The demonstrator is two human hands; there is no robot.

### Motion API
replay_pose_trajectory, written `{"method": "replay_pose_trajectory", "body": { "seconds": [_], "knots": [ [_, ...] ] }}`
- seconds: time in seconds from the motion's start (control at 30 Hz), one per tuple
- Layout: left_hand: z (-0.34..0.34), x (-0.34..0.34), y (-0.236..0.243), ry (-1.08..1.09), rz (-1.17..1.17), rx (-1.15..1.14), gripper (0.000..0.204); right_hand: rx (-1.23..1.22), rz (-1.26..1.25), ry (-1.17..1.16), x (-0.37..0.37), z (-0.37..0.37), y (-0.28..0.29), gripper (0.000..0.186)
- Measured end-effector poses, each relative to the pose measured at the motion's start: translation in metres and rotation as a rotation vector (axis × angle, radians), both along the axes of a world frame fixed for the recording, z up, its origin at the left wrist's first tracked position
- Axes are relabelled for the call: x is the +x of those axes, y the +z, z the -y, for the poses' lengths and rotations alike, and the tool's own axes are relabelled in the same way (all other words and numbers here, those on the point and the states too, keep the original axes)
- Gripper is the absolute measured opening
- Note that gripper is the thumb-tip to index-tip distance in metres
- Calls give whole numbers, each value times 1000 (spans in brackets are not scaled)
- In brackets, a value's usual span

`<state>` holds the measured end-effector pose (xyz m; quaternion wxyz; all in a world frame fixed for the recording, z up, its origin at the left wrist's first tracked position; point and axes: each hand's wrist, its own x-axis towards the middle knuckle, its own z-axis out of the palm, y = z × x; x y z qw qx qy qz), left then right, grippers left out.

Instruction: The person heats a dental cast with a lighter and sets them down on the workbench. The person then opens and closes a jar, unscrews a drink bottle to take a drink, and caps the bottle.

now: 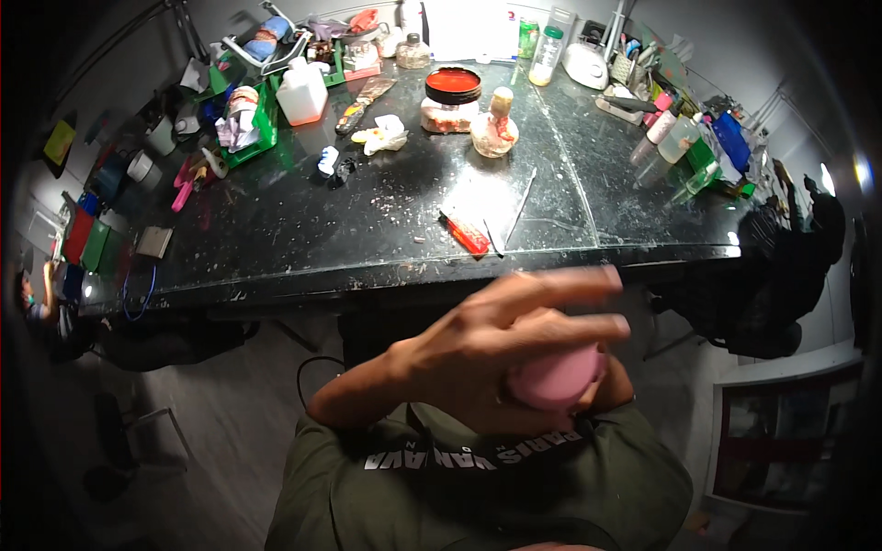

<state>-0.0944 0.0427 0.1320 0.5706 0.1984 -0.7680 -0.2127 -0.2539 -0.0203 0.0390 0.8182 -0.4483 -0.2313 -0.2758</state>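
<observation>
A rounded pink object [556,376], smooth on top, is held in front of my chest, beyond the table's near edge. I cannot make out its kind, as my hands cover much of it. My left hand [478,344] reaches across it from the left, two fingers stretched out and apart, their tips blurred by motion. Behind the pink object, my right hand [599,369] is mostly hidden; it seems to cup the object from the right and below. On the table ahead lie a red-handled blade [467,233] and a thin metal tool [521,211].
The dark table [322,220] bears white crumbs. Farther back stand a red-lidded jar [450,108], a round glass flask [494,138], a spatula [366,105] and a white bottle [302,95]. Green trays [262,133] sit at both sides. Chairs [744,285] flank the table.
</observation>
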Motion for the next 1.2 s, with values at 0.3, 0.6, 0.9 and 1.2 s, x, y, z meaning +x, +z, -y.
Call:
{"method": "replay_pose_trajectory", "body": {
  "seconds": [0.3,0.6,0.9,1.2],
  "knots": [
    [13,111,-84,765,137,84,20,-794,-411,-1032,-91,173,85,82],
    [33,131,-112,1011,126,226,8,-96,-595,-1481,-62,409,73,33],
    [29,125,-110,1070,153,292,6,-152,-730,-1675,-23,483,62,30],
    [34,126,-110,1090,175,289,13,-199,-704,-1781,-29,506,49,32]
  ]
}}
